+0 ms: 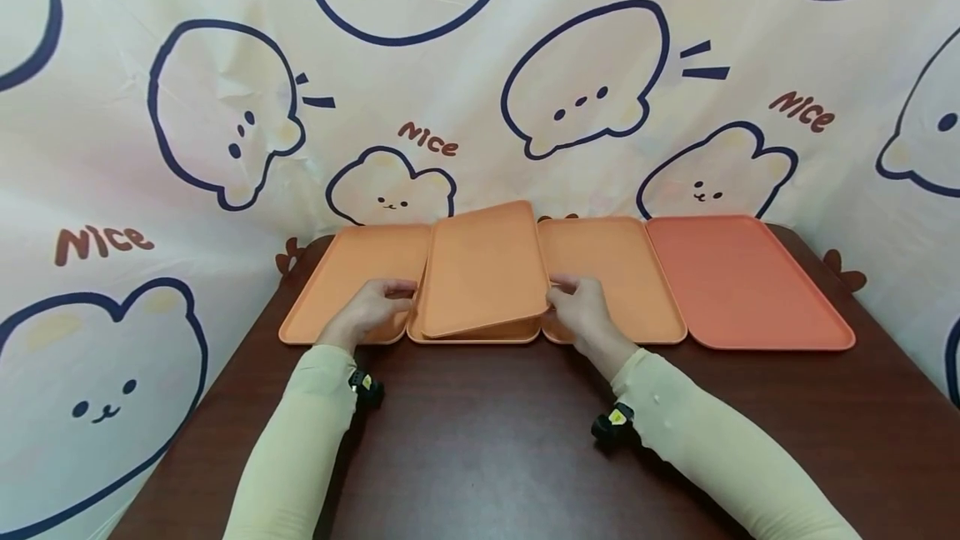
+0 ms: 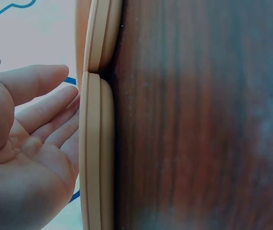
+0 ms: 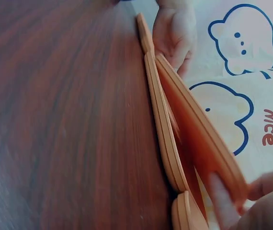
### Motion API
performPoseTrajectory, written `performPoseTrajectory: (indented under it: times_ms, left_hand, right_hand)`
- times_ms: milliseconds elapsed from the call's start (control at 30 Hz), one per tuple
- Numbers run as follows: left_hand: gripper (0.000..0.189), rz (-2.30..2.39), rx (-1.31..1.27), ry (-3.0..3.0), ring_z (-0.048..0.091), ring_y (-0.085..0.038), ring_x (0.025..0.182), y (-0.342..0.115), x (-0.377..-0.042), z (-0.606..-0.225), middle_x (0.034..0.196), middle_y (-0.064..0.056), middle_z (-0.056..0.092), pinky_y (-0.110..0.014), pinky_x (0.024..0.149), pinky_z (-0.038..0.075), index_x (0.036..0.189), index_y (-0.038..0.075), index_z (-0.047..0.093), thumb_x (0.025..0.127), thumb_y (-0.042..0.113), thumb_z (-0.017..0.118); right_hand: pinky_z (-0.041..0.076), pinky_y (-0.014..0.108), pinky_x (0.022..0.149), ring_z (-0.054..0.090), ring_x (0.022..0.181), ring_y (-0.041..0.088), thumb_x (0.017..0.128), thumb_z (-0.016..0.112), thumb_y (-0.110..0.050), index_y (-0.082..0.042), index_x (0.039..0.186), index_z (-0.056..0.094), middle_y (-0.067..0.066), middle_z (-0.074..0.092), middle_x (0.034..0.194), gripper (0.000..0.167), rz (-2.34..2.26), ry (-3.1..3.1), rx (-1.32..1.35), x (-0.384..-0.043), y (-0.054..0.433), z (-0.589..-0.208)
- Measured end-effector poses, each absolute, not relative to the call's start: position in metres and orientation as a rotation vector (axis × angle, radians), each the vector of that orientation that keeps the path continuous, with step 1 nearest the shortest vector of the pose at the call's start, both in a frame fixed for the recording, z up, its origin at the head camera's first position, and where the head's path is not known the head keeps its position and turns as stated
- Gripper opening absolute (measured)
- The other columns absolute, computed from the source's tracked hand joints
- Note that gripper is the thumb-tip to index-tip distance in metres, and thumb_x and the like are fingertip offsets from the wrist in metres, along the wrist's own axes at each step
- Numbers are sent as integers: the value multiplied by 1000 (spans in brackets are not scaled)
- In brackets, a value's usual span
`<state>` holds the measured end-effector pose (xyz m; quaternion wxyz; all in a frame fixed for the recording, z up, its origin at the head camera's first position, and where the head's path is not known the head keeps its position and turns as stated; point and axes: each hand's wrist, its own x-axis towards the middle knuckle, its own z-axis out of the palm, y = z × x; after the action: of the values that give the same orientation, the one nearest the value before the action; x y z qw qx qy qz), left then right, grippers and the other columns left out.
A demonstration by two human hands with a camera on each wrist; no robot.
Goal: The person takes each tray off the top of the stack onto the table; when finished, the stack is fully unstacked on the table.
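An orange tray [image 1: 483, 269] sits askew over another orange tray [image 1: 517, 331], second from the left in the row. Its right side is raised and its left side is low, against the tray below. My right hand [image 1: 585, 307] pinches the raised right edge, thumb on one face and fingers on the other in the right wrist view. Beside the opposite edge is my left hand [image 1: 372, 307], over the leftmost orange tray [image 1: 375, 252]. The left wrist view shows its palm turned up, with fingers loosely extended and fingertips close to the tray rims.
To the right lie a third orange tray [image 1: 622, 273] and a coral-red tray [image 1: 750, 282], edge to edge along the back of the dark wooden table [image 1: 480, 432]. A cartoon-printed cloth [image 1: 480, 82] hangs behind and at both sides.
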<state>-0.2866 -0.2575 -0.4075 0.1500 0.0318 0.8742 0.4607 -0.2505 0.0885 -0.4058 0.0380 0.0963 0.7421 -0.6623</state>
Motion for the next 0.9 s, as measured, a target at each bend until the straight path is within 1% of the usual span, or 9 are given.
performPoseTrajectory:
  times_ms: [67, 167, 333, 400, 500, 567, 667, 800, 900]
  left_hand:
    - [49, 1329, 74, 2509, 41, -40, 156, -257, -286, -408, 164, -23, 49, -54, 129, 36, 157, 0, 53, 110, 12, 58]
    - [49, 1320, 69, 2514, 40, -39, 157, -257, -287, -408, 165, -23, 49, -54, 129, 35, 158, 1, 52, 111, 12, 57]
    - [49, 1329, 64, 2506, 39, -39, 157, -257, -289, -409, 166, -23, 48, -54, 130, 35, 158, 1, 52, 110, 12, 57]
    - [49, 1331, 69, 2506, 39, -39, 158, -257, -288, -410, 166, -23, 47, -54, 130, 34, 158, 0, 52, 110, 11, 57]
    - [49, 1332, 70, 2505, 39, -39, 158, -257, -288, -409, 166, -23, 47, -54, 130, 34, 158, 0, 51, 110, 11, 56]
    - [49, 1330, 69, 2504, 38, -39, 158, -257, -287, -409, 166, -23, 47, -54, 130, 33, 158, 0, 51, 110, 11, 56]
    - [49, 1333, 66, 2499, 38, -39, 158, -256, -287, -409, 166, -23, 47, -54, 130, 34, 158, 1, 52, 111, 11, 57]
    - [49, 1332, 60, 2496, 40, -39, 157, -257, -287, -409, 166, -23, 48, -54, 129, 35, 159, 1, 52, 111, 12, 56]
    - [49, 1332, 51, 2492, 40, -39, 157, -257, -288, -408, 166, -23, 47, -54, 129, 35, 159, 2, 51, 111, 12, 56]
  right_hand:
    - [61, 28, 78, 68, 90, 17, 106, 53, -1, -2, 153, 59, 20, 64, 133, 47, -2127, 2233, 311, -250, 89, -408]
    - [60, 25, 77, 66, 91, 15, 109, 53, -3, -3, 153, 60, 19, 62, 132, 44, -2211, 2218, 304, -250, 92, -409]
    - [60, 20, 79, 67, 115, 24, 112, 51, -5, -5, 151, 63, 19, 59, 142, 41, -2252, 2189, 328, -251, 103, -407]
    - [59, 18, 77, 65, 117, 24, 112, 50, -5, -3, 150, 63, 20, 57, 146, 40, -2263, 2177, 341, -251, 109, -406]
    - [58, 17, 76, 63, 110, 18, 113, 49, -6, -4, 151, 62, 18, 54, 152, 41, -2267, 2171, 341, -249, 121, -402]
    - [58, 17, 75, 60, 104, 15, 113, 49, -6, -4, 152, 61, 17, 53, 151, 41, -2262, 2173, 339, -248, 130, -401]
    - [57, 15, 75, 59, 108, 14, 114, 46, -6, -4, 154, 59, 16, 51, 154, 43, -2242, 2192, 332, -247, 144, -399]
    - [57, 13, 77, 62, 113, 10, 115, 42, -6, -3, 156, 56, 17, 47, 161, 44, -2245, 2194, 341, -245, 162, -397]
    - [59, 14, 76, 67, 102, 3, 115, 42, -8, -2, 157, 55, 16, 49, 159, 44, -2287, 2160, 351, -244, 173, -396]
